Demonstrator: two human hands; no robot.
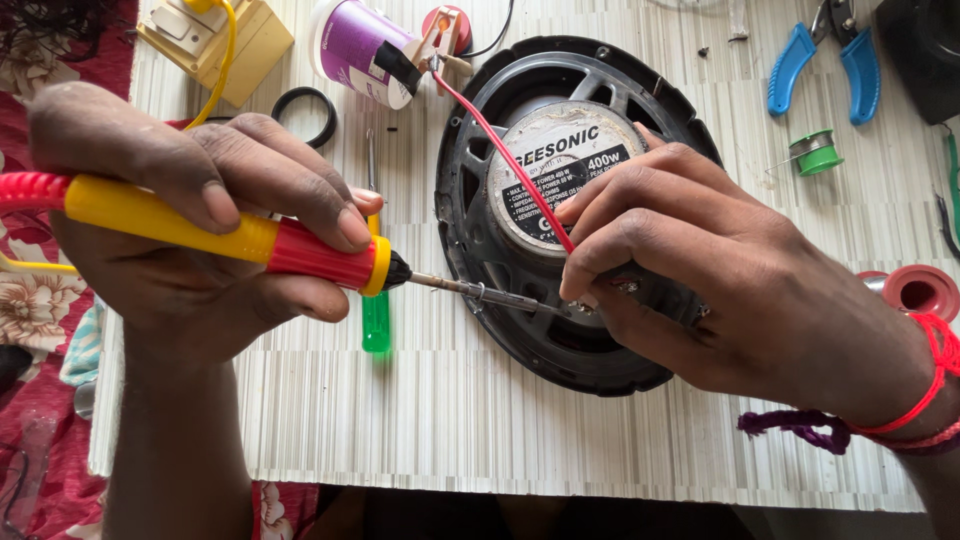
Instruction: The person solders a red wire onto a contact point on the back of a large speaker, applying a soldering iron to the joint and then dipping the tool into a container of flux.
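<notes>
Holding the yellow-and-red-handled soldering iron (250, 238) in a closed left hand (190, 215), its tip at a terminal on the round black speaker (560, 210) lying magnet-up in the middle of the striped counter (480, 420). Right hand (720, 270) fingers pinch the thin red wire (500, 150) there, probably steadying it against the tip.

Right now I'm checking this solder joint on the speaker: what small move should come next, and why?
Probably ease the soldering iron tip a touch further in to the terminal. The left hand holds the iron with its tip almost at the speaker rim, where the right hand pinches the red wire. The contact itself is hidden behind the fingers.
</notes>
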